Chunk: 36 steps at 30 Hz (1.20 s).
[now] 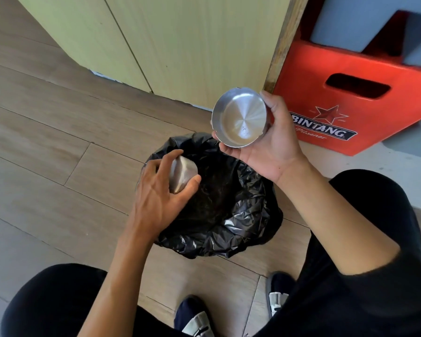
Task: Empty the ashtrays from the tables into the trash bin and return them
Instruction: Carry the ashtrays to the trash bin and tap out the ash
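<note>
The right hand point(265, 142) holds a round metal ashtray point(241, 117) up above the far edge of the bin point(216, 198). The fingers curl around its rim, with the thumb on the far side and the fingertips on the near side, so the hand is closed on it. This ashtray is shiny and silver, tipped so its inside faces the camera. The inside looks bare, with a faint brown smear near the bottom and small notches on the rim. The left hand point(161, 190) grips a second ashtray point(182, 175) over the bin's mouth, on its left side. This one is turned on its side, with its opening facing away, so only its dull silver outside shows. The fingers are wrapped over it and the thumb presses it from below. You cannot tell what is inside it. The bin stands on the wood floor point(46, 142) and is lined with a black bag point(248, 222) that is crinkly and shiny. It is very dark down in the bin, so what lies in there is hard to make out. A red crate point(338, 113) with a star stands to the right, and its top is cut off by the edge. Behind the bin is a pale yellow wall panel point(180, 45). Two shoes point(197, 319) show at the bottom, partly hidden by black sleeves point(362, 288).
</note>
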Tool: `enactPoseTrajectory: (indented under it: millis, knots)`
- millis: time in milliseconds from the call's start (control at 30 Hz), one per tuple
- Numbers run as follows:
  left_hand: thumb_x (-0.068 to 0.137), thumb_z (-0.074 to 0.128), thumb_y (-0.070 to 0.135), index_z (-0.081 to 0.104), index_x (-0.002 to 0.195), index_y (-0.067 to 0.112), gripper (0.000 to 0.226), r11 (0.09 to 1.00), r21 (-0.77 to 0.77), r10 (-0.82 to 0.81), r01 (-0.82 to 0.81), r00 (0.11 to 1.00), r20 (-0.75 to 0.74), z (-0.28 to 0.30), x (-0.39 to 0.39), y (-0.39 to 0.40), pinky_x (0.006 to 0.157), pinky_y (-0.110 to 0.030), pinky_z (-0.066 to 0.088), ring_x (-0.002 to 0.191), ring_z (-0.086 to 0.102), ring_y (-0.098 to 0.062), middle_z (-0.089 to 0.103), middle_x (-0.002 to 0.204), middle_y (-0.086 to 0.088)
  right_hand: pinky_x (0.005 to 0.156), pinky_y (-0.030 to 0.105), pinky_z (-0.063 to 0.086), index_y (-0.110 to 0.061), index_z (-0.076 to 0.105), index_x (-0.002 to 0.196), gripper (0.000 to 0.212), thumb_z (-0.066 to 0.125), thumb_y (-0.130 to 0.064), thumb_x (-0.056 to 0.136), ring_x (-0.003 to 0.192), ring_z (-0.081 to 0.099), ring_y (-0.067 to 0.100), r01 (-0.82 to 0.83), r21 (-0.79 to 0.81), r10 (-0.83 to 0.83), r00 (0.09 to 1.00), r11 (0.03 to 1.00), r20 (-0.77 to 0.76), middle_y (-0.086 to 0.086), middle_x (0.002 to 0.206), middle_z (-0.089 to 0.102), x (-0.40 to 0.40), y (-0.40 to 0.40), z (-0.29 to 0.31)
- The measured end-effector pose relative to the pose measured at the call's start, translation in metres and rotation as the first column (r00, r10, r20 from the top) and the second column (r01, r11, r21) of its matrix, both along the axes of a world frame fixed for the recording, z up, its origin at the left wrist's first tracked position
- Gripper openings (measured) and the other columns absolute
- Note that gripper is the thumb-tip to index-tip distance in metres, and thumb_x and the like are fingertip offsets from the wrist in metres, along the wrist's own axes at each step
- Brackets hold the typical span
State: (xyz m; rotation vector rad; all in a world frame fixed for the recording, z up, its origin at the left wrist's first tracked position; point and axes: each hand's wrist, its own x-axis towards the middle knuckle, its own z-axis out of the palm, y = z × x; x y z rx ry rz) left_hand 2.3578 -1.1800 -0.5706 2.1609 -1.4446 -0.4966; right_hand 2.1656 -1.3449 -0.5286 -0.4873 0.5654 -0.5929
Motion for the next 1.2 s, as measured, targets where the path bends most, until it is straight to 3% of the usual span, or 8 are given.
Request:
enactPoseTrajectory:
  millis: [200,367,733,833,933,1000,1067,1200]
  knots:
    - [0.081,0.064,0.072,0.041,0.144,0.042,0.074,0.988,0.138,-0.088,0.075,0.992,0.092,-0.014,-0.014,0.003,0.086,-0.040,0.054,0.121,0.054,-0.024,0.052,0.124,-0.003,0.087,0.046,0.053,-0.014,0.058,0.139,0.059,0.054,-0.054,0.095,0.116,0.060,0.046,-0.007,0.006,0.007,1.000,1.000,-0.019,0.029,0.145,0.055,0.002,0.003,0.001]
    - [0.079,0.064,0.072,0.042,0.144,0.040,0.076,0.988,0.134,-0.099,0.078,0.982,0.162,-0.016,-0.016,-0.004,0.081,-0.038,0.055,0.122,0.053,-0.025,0.052,0.127,-0.004,0.089,0.047,0.053,-0.009,0.046,0.150,0.073,0.057,-0.054,0.093,0.120,0.058,0.045,-0.006,0.016,0.007,1.000,1.000,-0.019,0.028,0.158,0.041,0.003,0.003,0.002]
    - [0.074,0.064,0.075,0.048,0.141,0.042,0.077,0.997,0.036,-0.071,0.064,0.966,0.250,-0.009,-0.028,-0.003,0.074,-0.034,0.055,0.119,0.051,-0.019,0.049,0.130,-0.002,0.087,0.046,0.053,-0.008,0.045,0.151,0.073,0.053,-0.053,0.095,0.116,0.061,0.045,0.004,0.006,-0.003,0.998,1.000,-0.067,0.030,0.150,0.051,0.003,0.005,0.001]
    - [0.073,0.060,0.077,0.049,0.140,0.042,0.076,0.985,0.156,-0.117,0.073,0.948,0.297,-0.016,-0.029,-0.004,0.074,-0.033,0.052,0.117,0.053,-0.021,0.050,0.126,-0.001,0.087,0.046,0.053,-0.008,0.048,0.148,0.071,0.055,-0.053,0.094,0.115,0.061,0.046,-0.009,0.007,0.009,0.997,1.000,-0.074,0.029,0.144,0.056,0.006,0.006,0.002]
    - [0.078,0.063,0.070,0.049,0.134,0.050,0.061,0.990,0.128,0.056,-0.049,0.997,-0.044,-0.006,-0.025,-0.007,0.080,-0.032,0.050,0.109,0.056,-0.013,0.056,0.120,0.005,0.085,0.046,0.054,-0.012,0.055,0.144,0.063,0.054,-0.052,0.095,0.115,0.061,0.046,0.004,0.005,-0.004,0.996,1.000,-0.084,0.022,0.134,0.059,0.008,0.006,0.003]
    - [0.086,0.060,0.061,0.058,0.125,0.048,0.041,0.978,0.081,0.206,-0.191,0.840,-0.503,0.008,-0.015,-0.011,0.080,-0.029,0.050,0.103,0.066,-0.012,0.067,0.113,0.008,0.085,0.045,0.054,-0.009,0.051,0.147,0.068,0.053,-0.053,0.096,0.114,0.062,0.045,0.013,0.006,-0.013,0.996,1.000,-0.091,0.022,0.134,0.060,0.005,0.005,0.003]
    - [0.093,0.051,0.055,0.071,0.111,0.039,0.032,0.946,0.128,0.267,-0.297,0.493,-0.828,0.017,0.000,-0.011,0.072,-0.034,0.052,0.099,0.070,-0.018,0.074,0.110,0.006,0.087,0.046,0.054,-0.008,0.049,0.150,0.070,0.052,-0.054,0.096,0.115,0.062,0.044,0.012,-0.002,-0.012,0.996,1.000,-0.083,0.023,0.136,0.061,0.004,0.005,0.002]
    - [0.094,0.045,0.060,0.062,0.133,0.016,0.061,0.937,0.236,0.174,-0.256,-0.244,-0.954,0.018,0.021,-0.002,0.062,-0.037,0.051,0.115,0.063,-0.040,0.064,0.132,-0.019,0.091,0.047,0.050,-0.009,0.045,0.153,0.072,0.052,-0.054,0.097,0.116,0.061,0.045,-0.013,-0.007,0.013,0.999,1.000,-0.048,0.028,0.154,0.049,0.007,0.006,0.000]
